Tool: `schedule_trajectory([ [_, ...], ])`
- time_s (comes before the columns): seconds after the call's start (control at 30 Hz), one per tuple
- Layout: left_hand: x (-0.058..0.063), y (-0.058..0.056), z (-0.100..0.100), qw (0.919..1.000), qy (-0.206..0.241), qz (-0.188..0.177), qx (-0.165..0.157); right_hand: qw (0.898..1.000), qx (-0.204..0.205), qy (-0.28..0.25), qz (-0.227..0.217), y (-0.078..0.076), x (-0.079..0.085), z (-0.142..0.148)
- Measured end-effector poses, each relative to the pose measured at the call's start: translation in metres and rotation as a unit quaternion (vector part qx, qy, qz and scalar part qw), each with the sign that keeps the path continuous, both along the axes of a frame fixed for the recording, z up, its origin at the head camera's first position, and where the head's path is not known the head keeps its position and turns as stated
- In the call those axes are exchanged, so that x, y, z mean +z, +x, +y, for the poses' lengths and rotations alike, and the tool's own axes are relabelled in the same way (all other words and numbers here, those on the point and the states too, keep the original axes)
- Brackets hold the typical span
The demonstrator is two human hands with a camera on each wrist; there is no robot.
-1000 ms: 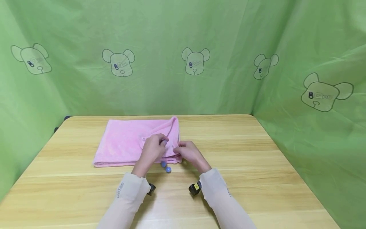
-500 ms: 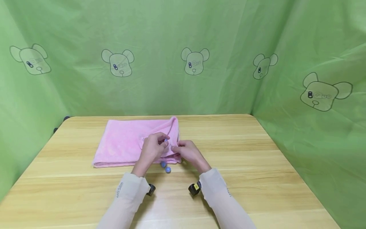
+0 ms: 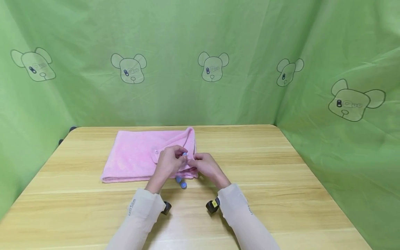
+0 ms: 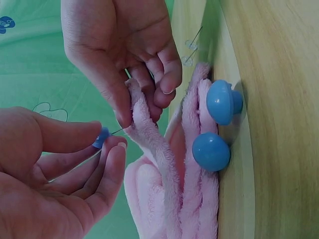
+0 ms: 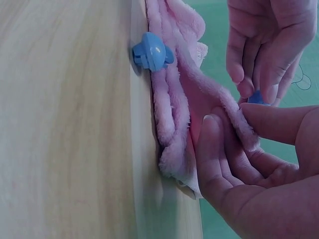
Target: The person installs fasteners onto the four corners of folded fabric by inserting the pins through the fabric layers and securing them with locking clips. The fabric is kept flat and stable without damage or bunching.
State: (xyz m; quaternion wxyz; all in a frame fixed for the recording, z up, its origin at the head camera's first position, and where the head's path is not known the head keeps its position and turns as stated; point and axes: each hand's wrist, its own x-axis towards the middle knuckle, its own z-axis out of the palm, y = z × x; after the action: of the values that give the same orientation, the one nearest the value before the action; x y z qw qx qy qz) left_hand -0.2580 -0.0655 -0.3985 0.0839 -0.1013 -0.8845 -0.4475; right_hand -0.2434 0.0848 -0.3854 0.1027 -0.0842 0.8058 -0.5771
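Two knobs lie just before the cloth in the head view; in the left wrist's, my left hand pinches a pin, needle pointing across to the cloth's edge, tip contact unclear; in the right wrist's, my right hand grips that edge, a knob standing out of the way.

Fuzzy plush cloth, glossy smooth plastic knobs, smooth wood-grained tabletop, faintly shiny fabric backdrop
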Motion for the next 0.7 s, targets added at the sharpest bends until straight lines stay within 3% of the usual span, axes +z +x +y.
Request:
schedule_trajectory([
  [0.3,0.000,0.001,0.001,1.0000,-0.004,0.005,0.000,1.000,0.001,-0.010,0.004,-0.026,-0.036,0.007],
  [0.7,-0.006,-0.002,0.004,0.9995,-0.014,0.010,0.027,1.000,0.008,0.009,0.009,-0.027,-0.035,0.009],
])
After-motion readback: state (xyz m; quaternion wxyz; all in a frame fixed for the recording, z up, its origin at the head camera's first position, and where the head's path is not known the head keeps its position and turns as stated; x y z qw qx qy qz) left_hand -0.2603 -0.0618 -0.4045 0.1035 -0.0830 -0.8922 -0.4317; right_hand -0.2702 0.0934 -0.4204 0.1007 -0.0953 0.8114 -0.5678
